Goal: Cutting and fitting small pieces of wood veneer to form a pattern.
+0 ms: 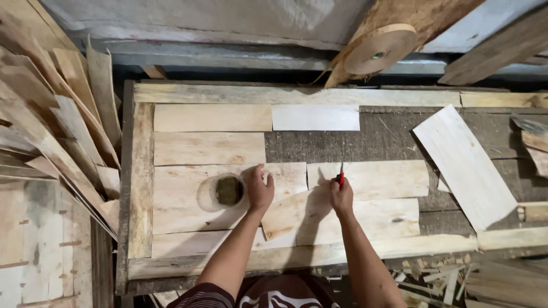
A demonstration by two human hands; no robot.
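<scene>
Partly hidden, red-handled cutter (341, 178), right hand (341, 198)

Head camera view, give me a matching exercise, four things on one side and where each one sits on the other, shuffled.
Things:
1. red-handled knife
2. tape roll
3. round container
4. loose veneer stack

Places:
A. beside the left hand, on the veneer sheets
B. far left, off the workbench
C. in the right hand
D. above the bench's far edge

Pairs: 1-C, 2-D, 3-A, 4-B
</scene>
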